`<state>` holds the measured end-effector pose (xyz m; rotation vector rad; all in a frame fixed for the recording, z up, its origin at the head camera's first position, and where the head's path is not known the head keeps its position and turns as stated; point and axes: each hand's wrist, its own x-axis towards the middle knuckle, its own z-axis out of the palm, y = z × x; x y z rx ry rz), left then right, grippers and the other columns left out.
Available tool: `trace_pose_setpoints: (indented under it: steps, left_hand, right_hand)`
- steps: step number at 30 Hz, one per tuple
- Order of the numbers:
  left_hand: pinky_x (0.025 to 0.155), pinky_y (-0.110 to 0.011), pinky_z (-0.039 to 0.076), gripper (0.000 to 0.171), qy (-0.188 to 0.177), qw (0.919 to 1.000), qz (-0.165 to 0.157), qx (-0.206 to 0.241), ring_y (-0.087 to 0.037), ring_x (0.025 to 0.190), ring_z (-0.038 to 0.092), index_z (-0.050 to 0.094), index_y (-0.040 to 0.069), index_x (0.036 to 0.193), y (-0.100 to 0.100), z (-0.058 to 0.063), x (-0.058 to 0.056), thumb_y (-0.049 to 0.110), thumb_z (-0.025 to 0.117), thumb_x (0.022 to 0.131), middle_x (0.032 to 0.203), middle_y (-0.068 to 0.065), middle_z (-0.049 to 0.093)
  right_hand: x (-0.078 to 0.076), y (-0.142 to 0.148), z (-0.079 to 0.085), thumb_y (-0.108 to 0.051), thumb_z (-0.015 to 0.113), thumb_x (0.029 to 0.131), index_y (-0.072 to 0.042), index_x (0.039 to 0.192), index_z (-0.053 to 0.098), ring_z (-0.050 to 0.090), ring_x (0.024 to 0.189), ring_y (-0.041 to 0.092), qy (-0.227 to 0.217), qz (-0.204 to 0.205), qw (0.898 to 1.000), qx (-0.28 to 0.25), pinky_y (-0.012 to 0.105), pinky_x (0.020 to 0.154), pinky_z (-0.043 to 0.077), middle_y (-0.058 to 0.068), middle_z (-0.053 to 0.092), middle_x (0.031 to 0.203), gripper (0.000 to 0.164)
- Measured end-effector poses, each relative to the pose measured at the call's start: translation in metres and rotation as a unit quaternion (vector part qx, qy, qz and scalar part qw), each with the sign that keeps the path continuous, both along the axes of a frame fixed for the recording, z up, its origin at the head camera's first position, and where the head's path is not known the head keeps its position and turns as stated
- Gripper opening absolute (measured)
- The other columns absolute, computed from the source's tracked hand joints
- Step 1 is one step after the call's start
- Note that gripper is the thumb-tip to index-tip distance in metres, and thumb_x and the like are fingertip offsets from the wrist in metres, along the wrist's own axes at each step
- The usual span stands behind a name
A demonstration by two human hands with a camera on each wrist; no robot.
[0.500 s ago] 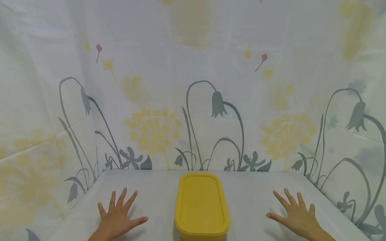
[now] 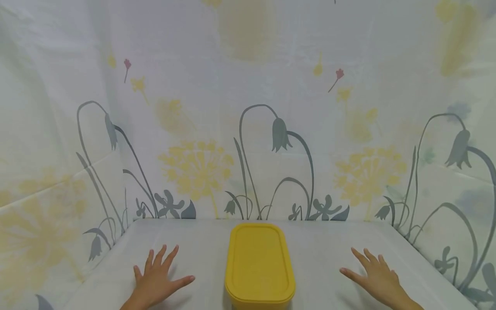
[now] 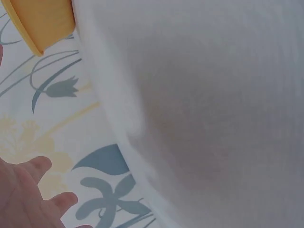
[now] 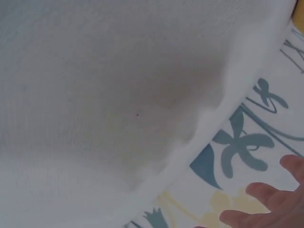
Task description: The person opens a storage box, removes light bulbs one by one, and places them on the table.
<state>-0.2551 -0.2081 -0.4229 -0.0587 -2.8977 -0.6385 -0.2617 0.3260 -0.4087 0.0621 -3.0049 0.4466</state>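
Note:
A yellow lidded box (image 2: 259,262) stands on the white table in the middle of the head view, its lid on top. To its left, the left hand (image 2: 155,282) is spread with its fingers apart, holding nothing. On the other side, the right hand (image 2: 379,280) also has straight fingers and holds nothing. Both hands are apart from the box, and shadows lie beneath them. The left wrist view catches a corner of the box (image 3: 47,21) and part of the left hand (image 3: 23,199). Fingers of the right hand (image 4: 270,204) show in the right wrist view.
The white tabletop (image 2: 321,249) reaches back to a hanging cloth (image 2: 248,77) printed with grey and yellow flowers. This cloth also encloses the left and right sides.
Both hands have shifted slightly inward toward the box. The right hand has turned a little, its fingers closer together. The box has stayed in place.

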Motion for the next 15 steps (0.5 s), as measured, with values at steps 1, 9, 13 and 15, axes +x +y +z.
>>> trace_pose_setpoints:
  steps: [1, 9, 13, 15]
  left_hand:
    - [0.086, -0.080, -0.005, 0.100, -0.001, 1.0000, 0.001, 0.003, -0.056, 0.129, 0.004, 0.033, 0.011, 0.144, 0.001, 0.001, 0.000, 0.071, 0.061, 0.069, 0.145, -0.029, 0.020]
    - [0.090, -0.078, 0.011, 0.099, 0.006, 0.9998, 0.004, 0.019, -0.057, 0.126, 0.017, 0.034, 0.006, 0.143, 0.010, 0.004, -0.001, 0.066, 0.064, 0.070, 0.142, -0.031, 0.027]
    - [0.093, -0.072, 0.020, 0.097, 0.025, 0.9982, -0.014, 0.052, -0.056, 0.124, 0.023, 0.035, 0.002, 0.141, 0.014, 0.005, -0.003, 0.060, 0.069, 0.072, 0.139, -0.033, 0.031]
    - [0.095, -0.070, 0.023, 0.096, 0.028, 0.9966, -0.022, 0.074, -0.055, 0.124, 0.025, 0.035, 0.000, 0.141, 0.017, 0.008, -0.004, 0.057, 0.070, 0.072, 0.138, -0.033, 0.031]
  right_hand:
    - [0.000, -0.002, 0.000, -0.064, 0.048, 0.086, 0.000, 0.141, 0.035, 0.013, 0.116, 0.069, 0.003, 0.002, 1.000, -0.003, 0.081, 0.077, 0.022, 0.039, 0.025, 0.137, 0.085]
    - [0.001, -0.015, 0.000, -0.055, 0.051, 0.089, 0.007, 0.137, 0.037, 0.021, 0.118, 0.065, 0.004, 0.023, 0.998, -0.058, 0.077, 0.077, 0.029, 0.040, 0.028, 0.135, 0.080]
    - [0.001, -0.022, -0.002, -0.051, 0.051, 0.091, 0.009, 0.136, 0.038, 0.026, 0.121, 0.058, 0.012, 0.036, 0.996, -0.087, 0.073, 0.086, 0.028, 0.037, 0.033, 0.135, 0.076]
    - [0.000, -0.026, -0.002, -0.050, 0.051, 0.091, 0.009, 0.136, 0.038, 0.027, 0.121, 0.057, 0.012, 0.042, 0.994, -0.099, 0.071, 0.088, 0.028, 0.037, 0.034, 0.134, 0.075]
